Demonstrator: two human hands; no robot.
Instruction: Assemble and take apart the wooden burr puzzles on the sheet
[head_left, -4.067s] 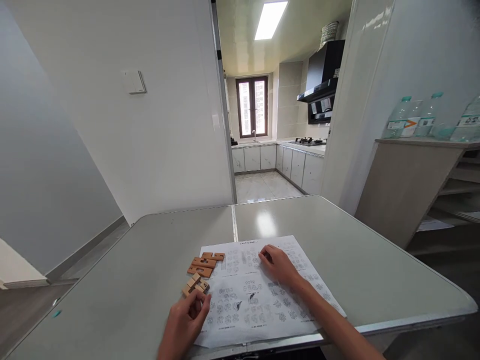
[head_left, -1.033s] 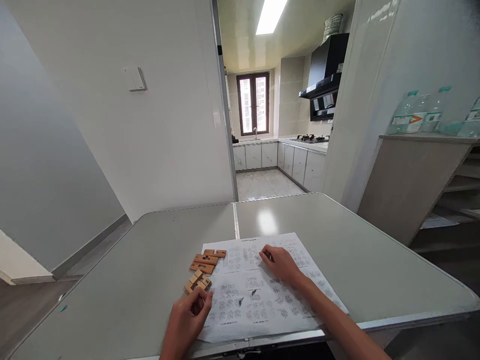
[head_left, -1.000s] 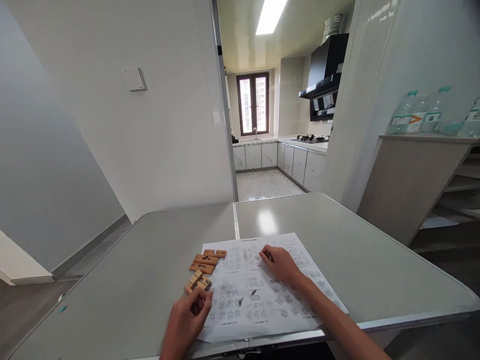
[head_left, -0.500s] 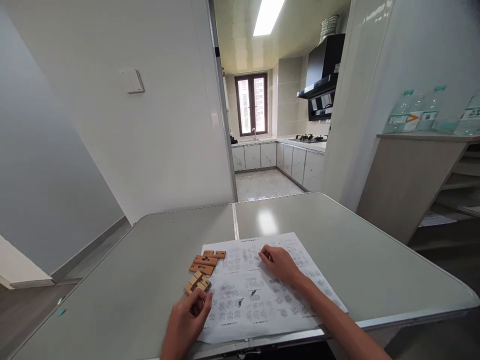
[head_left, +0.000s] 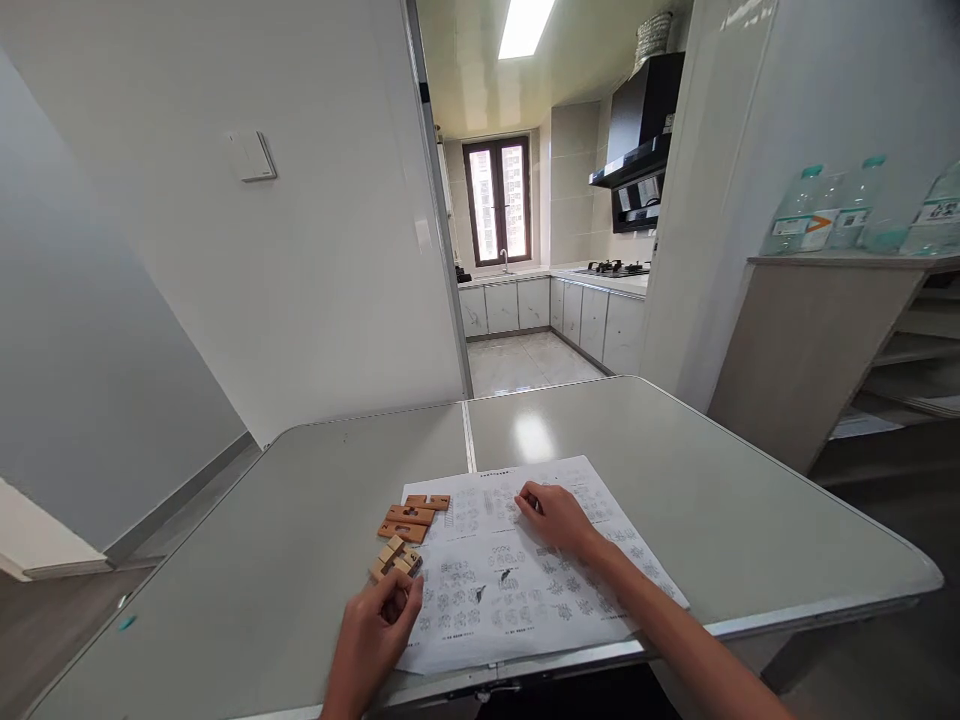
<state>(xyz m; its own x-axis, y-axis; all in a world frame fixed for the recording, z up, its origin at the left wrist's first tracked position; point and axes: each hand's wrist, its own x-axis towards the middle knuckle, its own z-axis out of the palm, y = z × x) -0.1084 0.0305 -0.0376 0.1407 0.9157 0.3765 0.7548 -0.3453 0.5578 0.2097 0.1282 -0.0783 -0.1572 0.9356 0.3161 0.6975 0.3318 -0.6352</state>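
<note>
My left hand (head_left: 375, 622) rests at the paper's lower left edge, its fingers curled closed with no object showing in them. Just beyond its knuckles lies a light wooden interlocking puzzle piece (head_left: 395, 556) with a dark numeral; whether the hand touches it I cannot tell. Several reddish-brown slotted wooden pieces (head_left: 409, 515) lie overlapping behind that. On the upper right part of a printed sheet (head_left: 480, 550) sits my right hand (head_left: 553, 512), fingers folded in and nothing visible in them. Small line diagrams cover the sheet.
The grey-green table (head_left: 300, 560) has a metal rim and a centre seam. A small teal bit (head_left: 127, 622) is at the far left. Plastic bottles (head_left: 855, 215) stand on a wooden shelf unit (head_left: 810, 350) to the right. Past a doorway is a kitchen.
The camera view has shifted slightly, so the whole scene sits a little higher and further left. Both hands keep nearly the same place and pose; the wooden pieces have not visibly moved.
</note>
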